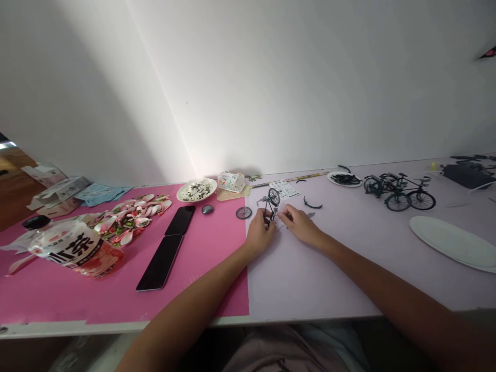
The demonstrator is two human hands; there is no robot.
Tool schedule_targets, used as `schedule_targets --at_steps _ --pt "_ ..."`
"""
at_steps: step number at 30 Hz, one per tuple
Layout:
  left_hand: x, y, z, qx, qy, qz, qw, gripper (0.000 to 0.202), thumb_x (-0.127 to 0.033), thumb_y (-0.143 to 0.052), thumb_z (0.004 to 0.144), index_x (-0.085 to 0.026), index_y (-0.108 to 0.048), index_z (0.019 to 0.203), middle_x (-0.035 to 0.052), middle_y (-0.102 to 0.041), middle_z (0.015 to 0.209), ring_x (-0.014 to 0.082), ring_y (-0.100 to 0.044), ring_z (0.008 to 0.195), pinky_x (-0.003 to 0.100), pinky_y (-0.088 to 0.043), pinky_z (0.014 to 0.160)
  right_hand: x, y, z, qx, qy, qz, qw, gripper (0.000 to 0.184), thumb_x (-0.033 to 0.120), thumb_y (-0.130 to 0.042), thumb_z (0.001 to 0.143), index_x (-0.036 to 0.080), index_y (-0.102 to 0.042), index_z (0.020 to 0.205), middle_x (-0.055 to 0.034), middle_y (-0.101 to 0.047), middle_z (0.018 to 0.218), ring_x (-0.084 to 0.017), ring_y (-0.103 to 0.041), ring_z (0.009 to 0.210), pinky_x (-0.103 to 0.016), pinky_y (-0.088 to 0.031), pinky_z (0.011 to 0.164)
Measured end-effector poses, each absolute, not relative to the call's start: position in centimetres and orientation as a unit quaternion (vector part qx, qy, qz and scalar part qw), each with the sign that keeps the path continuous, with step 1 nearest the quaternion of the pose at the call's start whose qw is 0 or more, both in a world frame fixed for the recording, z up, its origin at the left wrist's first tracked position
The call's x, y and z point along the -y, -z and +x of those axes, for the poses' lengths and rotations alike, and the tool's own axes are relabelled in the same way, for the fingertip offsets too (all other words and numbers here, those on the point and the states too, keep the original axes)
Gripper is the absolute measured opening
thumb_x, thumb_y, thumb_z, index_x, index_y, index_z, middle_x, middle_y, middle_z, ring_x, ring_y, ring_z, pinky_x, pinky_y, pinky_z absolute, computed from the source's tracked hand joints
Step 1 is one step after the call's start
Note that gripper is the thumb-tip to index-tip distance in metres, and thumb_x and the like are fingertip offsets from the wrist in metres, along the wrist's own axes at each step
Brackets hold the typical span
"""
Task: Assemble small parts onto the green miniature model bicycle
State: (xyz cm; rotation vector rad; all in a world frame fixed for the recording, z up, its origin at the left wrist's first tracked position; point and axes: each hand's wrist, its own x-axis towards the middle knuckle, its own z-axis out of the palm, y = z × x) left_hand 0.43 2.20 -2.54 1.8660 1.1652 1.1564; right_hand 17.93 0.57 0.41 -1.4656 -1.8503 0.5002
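My left hand (261,231) is closed round the frame of a small black model bicycle (270,206), which stands tilted with one wheel raised at the top. Close beside it, the fingertips of my right hand (297,223) are pinched together at the bicycle's right side. Whatever they grip is too small to make out. A loose spoked wheel (244,212) lies flat to the left of my left hand. Beyond my right hand lie a curved black part (312,203) and a printed sheet (284,189).
Finished-looking model bicycles (401,191) stand at right, near a plate of black parts (344,179) and an oval white plate (453,240). Leftward are two dark phones (160,263), a plate of small pieces (196,190), heaped pink spoons (134,217) and a drink bottle (77,248).
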Motion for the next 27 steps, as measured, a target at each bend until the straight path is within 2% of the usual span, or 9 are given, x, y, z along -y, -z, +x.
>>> schedule_targets --at_steps 11,27 --pt "-2.12 2.30 0.48 -0.441 -0.437 0.717 0.317 0.019 -0.015 -0.058 0.087 -0.021 -0.048 0.102 0.0019 -0.063 0.098 0.0118 -0.058 0.077 0.024 -0.046 0.066 -0.54 -0.53 17.89 0.718 -0.194 -0.568 0.353 0.039 0.054 -0.044 0.097 0.024 -0.039 0.072 0.0024 -0.053 0.062 -0.016 -0.047 0.059 -0.028 -0.031 0.057" --pt "-2.10 2.18 0.46 -0.445 -0.427 0.720 0.319 0.019 -0.014 -0.059 0.087 -0.021 -0.048 0.101 0.0007 -0.062 0.094 0.0117 -0.058 0.075 0.024 -0.043 0.064 -0.77 -0.08 17.96 0.718 -0.198 -0.570 0.347 0.037 0.052 -0.046 0.096 0.024 -0.043 0.073 0.0022 -0.057 0.065 -0.016 -0.049 0.059 -0.028 -0.032 0.057"
